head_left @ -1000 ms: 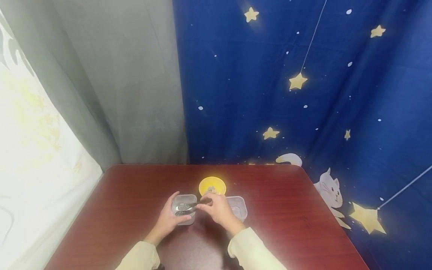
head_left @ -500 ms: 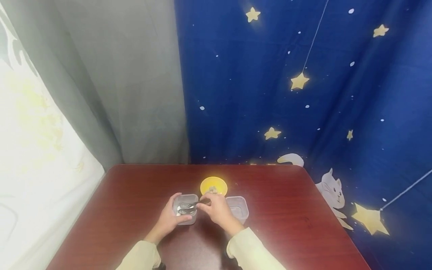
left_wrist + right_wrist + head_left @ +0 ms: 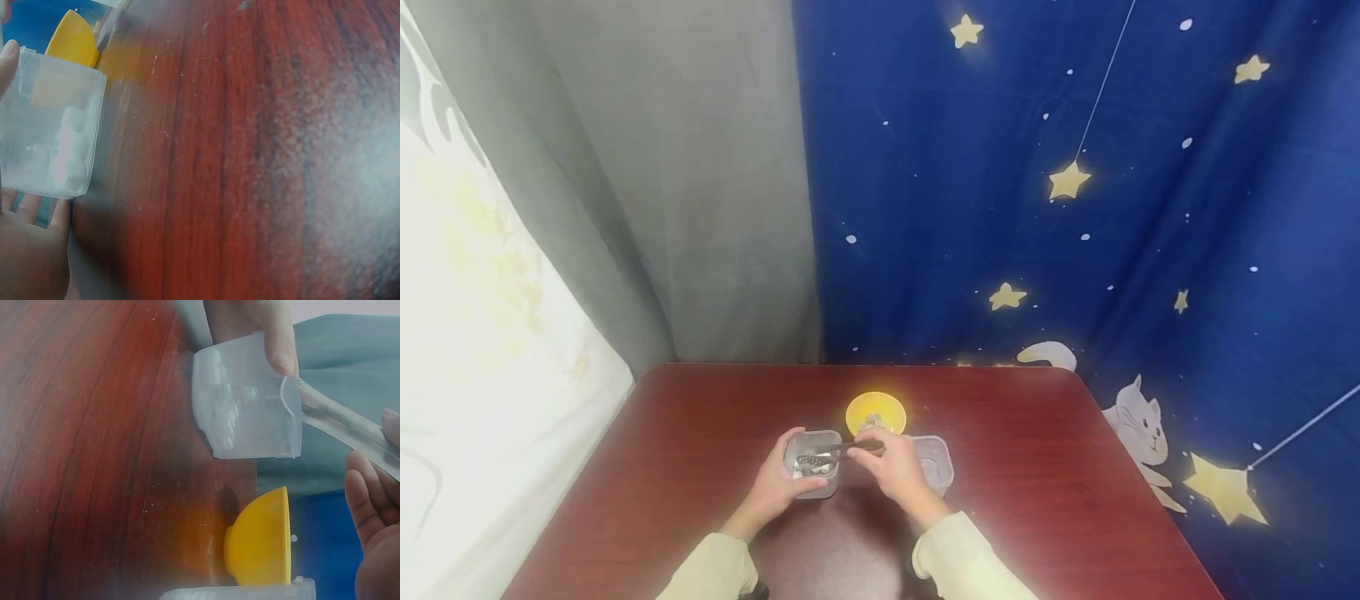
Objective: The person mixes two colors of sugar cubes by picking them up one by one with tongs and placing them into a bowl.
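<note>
On the worktop [image 3: 1037,517], short of its far edge, the left hand [image 3: 778,475] spans a clear tub [image 3: 253,434], thumb and fingers gripping opposite sides. The right hand [image 3: 897,472], to its right, pinches metal tongs [image 3: 337,412], their long axis running leftward into the tub, towards white pieces [image 3: 72,150]. Nearer the far edge, 1 yellow bowl [image 3: 262,540] lies closer to the right hand.

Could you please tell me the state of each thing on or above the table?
Left container: lidless, gripped, white pieces inside
Tongs: held, tips inside the left container
Yellow bowl: upright, pale pieces inside
Right container: upright, lidless, partly hidden in the head view
Left hand: gripping the left container
Right hand: holding the tongs
</note>
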The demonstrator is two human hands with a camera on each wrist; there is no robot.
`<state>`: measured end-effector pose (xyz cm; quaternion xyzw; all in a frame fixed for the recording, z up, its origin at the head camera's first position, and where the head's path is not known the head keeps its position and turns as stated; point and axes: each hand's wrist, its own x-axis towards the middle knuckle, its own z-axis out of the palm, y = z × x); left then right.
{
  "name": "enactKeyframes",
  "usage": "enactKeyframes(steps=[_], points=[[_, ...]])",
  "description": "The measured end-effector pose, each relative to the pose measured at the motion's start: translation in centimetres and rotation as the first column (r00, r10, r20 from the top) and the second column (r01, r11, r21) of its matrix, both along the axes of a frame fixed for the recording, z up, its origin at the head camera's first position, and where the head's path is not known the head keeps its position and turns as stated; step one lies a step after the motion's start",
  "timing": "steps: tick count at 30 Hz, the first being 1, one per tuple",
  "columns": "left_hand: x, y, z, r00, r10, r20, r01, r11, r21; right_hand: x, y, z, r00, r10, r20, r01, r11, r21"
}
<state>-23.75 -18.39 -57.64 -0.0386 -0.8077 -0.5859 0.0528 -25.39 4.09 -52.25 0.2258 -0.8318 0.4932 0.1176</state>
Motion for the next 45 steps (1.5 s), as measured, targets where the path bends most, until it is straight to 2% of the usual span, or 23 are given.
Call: enactKeyframes(steps=[8,14,18,23,26,30,32,38,45], points=[[-0.1,0.0,0.2,1.000,-0.001,0.007,0.002,0.999,-0.041,0.2,0.7,1.0,0.997,-0.065,-0.029,0.060,0.986,-0.159],[-0.3,-0.2,0.1,1.000,0.003,0.026,0.000,0.995,-0.102,0.4,1.2,2.1,0.993,-0.115,0.026,0.118,0.953,-0.278],[-0.3,-0.3,0.2,1.000,0.003,0.024,-0.001,0.994,-0.110,0.5,1.7,2.9,0.978,-0.205,0.049,0.211,0.941,-0.264],[-0.3,-0.4,0.1,1.000,0.002,0.022,0.000,0.995,-0.104,0.6,2.0,3.9,0.969,-0.245,0.015,0.236,0.913,-0.333],[-0.3,-0.3,0.1,1.000,0.003,0.025,-0.001,0.996,-0.093,1.2,2.1,5.5,0.964,-0.263,-0.040,0.230,0.898,-0.374],[-0.3,-0.2,0.1,1.000,0.005,0.023,-0.003,0.997,-0.079,2.1,2.4,7.8,0.947,-0.314,-0.063,0.268,0.885,-0.381],[-0.3,-0.2,0.0,1.000,0.003,0.024,-0.001,0.997,-0.080,2.2,2.6,8.2,0.940,-0.336,-0.054,0.291,0.877,-0.383],[-0.3,-0.2,0.0,0.999,0.008,0.032,-0.005,0.996,-0.093,1.9,3.1,8.8,0.921,-0.379,-0.092,0.312,0.858,-0.409],[-0.2,-0.2,0.0,0.999,0.008,0.043,-0.004,0.994,-0.108,1.8,3.7,8.7,0.898,-0.425,-0.111,0.341,0.833,-0.435]])
